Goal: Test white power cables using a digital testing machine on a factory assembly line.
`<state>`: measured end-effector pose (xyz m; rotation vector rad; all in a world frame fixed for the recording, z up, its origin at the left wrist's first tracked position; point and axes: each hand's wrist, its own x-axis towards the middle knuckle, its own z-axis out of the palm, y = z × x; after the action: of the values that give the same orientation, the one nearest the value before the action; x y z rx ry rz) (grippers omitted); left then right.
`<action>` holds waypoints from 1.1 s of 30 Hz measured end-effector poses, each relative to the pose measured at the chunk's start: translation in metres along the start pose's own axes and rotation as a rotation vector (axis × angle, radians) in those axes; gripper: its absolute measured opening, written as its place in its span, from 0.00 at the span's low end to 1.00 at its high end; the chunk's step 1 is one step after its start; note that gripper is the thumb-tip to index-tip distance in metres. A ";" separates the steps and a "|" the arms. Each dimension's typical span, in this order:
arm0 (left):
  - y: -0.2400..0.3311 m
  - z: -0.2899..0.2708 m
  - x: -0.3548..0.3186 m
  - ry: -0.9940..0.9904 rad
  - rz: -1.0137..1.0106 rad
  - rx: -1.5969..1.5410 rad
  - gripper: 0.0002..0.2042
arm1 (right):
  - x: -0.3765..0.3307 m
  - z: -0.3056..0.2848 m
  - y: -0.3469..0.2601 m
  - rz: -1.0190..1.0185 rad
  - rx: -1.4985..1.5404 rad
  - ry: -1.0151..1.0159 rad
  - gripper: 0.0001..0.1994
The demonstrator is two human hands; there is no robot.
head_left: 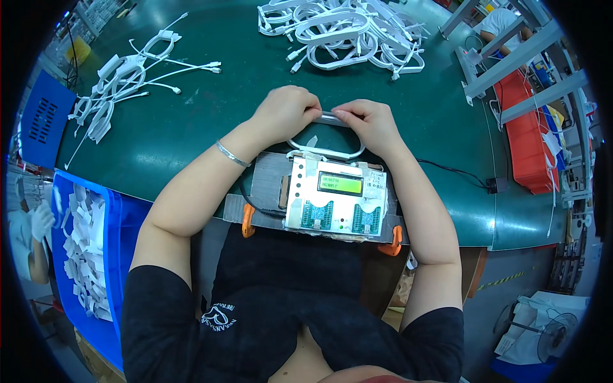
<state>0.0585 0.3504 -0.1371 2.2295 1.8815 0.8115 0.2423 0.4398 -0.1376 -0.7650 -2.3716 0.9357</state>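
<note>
A worker's left hand and right hand, close together, pinch the far side of a looped white cable over a green tabletop, just beyond a test board with a lit display. A heap of white cables lies farther back; a smaller cable bundle lies to the left, above a blue bin of white scraps.

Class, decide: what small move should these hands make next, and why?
Probably loosen the white cable loop: the left hand and right hand pinch its far side close together, it is coiled, and looser cables lie farther left.
</note>
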 end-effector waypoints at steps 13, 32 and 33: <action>0.000 0.000 0.000 0.011 0.293 0.056 0.05 | -0.008 -0.012 -0.005 -0.359 -0.369 -0.112 0.08; -0.127 -0.123 0.002 0.519 -0.503 -0.165 0.28 | -0.012 -0.022 -0.006 -0.366 -0.413 0.469 0.22; -0.155 -0.141 -0.019 0.499 -0.577 0.194 0.26 | -0.011 -0.021 -0.008 -0.343 -0.407 0.446 0.22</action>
<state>-0.1452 0.3324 -0.0880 1.4858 2.7356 1.1737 0.2606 0.4371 -0.1209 -0.6009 -2.2034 0.1193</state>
